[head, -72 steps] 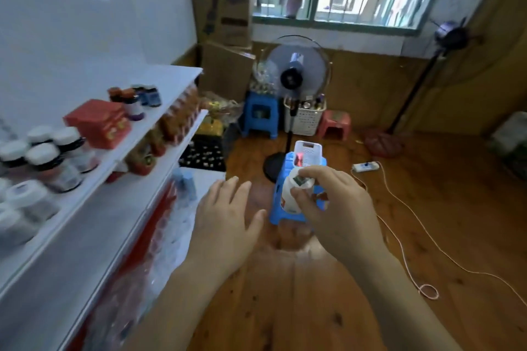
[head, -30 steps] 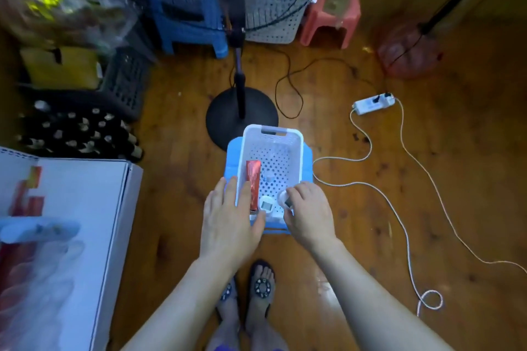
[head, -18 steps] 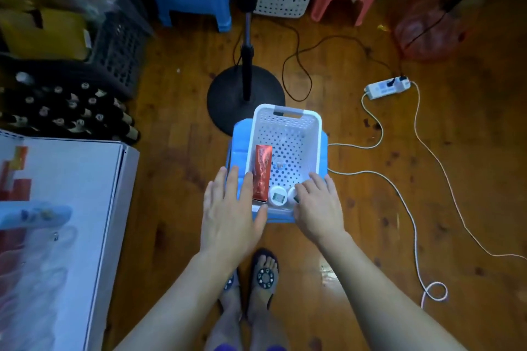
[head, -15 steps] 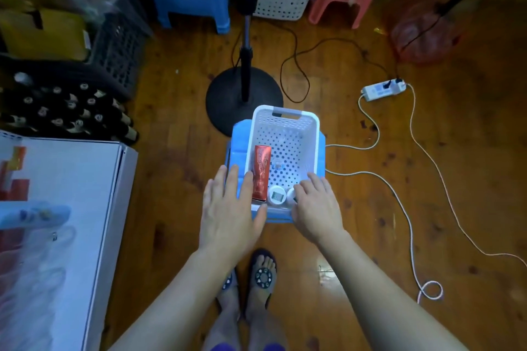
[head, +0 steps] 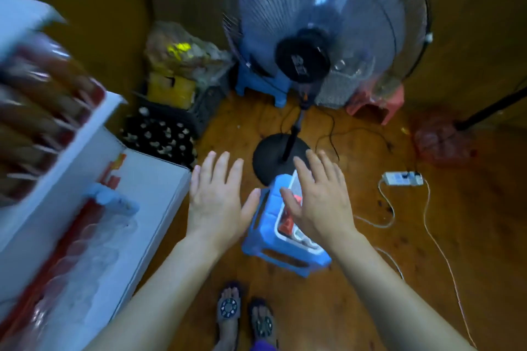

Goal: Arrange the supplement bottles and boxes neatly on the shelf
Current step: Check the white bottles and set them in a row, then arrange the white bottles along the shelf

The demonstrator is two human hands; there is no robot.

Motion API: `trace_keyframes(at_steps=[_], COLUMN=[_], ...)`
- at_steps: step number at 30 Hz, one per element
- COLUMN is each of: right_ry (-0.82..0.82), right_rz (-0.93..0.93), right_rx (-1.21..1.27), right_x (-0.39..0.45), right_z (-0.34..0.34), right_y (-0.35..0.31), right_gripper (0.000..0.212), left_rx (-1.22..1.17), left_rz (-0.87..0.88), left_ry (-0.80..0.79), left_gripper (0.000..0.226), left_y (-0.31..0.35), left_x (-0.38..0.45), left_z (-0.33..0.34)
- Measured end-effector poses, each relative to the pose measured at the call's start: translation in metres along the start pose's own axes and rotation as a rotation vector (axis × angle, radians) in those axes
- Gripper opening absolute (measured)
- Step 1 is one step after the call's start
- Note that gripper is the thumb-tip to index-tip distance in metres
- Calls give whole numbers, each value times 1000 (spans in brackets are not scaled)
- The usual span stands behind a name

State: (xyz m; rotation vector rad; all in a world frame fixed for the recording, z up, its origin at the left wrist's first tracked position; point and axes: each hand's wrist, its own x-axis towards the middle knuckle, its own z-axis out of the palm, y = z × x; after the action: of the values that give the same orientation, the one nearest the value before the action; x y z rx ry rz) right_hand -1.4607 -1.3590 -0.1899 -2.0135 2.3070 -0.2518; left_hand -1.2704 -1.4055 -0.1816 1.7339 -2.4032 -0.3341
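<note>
Both hands are empty. Left hand hovers flat, fingers straight and spread, beside the blue stool. Right hand is likewise flat and spread, above the white basket that sits on that stool. Inside the basket, a red box and at least one small white-capped bottle are partly visible beneath the right hand; these are not yet shelved. The shelf at far left is blurred, with reddish goods on it. Judgement: task incomplete; basket contents remain to be lifted and placed.
</note>
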Motion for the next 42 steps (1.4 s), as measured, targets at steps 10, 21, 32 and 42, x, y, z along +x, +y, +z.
trace_keyframes(at_steps=[10, 21, 32, 42], right_ry=[104, 71, 4, -11], right_rz=[-472, -1174, -1604, -1737], right_rx=[60, 198, 337, 412], right_x=[-12, -176, -418, -550], right_z=[-182, -263, -257, -221], right_y=[-152, -366, -527, -676], right_gripper=[68, 76, 70, 64], left_rx=[78, 271, 363, 331], left_rz=[-285, -841, -1302, -1493], left_ry=[395, 621, 676, 647], left_gripper=[65, 66, 66, 68], left_y=[-24, -84, -102, -195], left_x=[-116, -405, -697, -844], left_z=[-206, -322, -331, -327])
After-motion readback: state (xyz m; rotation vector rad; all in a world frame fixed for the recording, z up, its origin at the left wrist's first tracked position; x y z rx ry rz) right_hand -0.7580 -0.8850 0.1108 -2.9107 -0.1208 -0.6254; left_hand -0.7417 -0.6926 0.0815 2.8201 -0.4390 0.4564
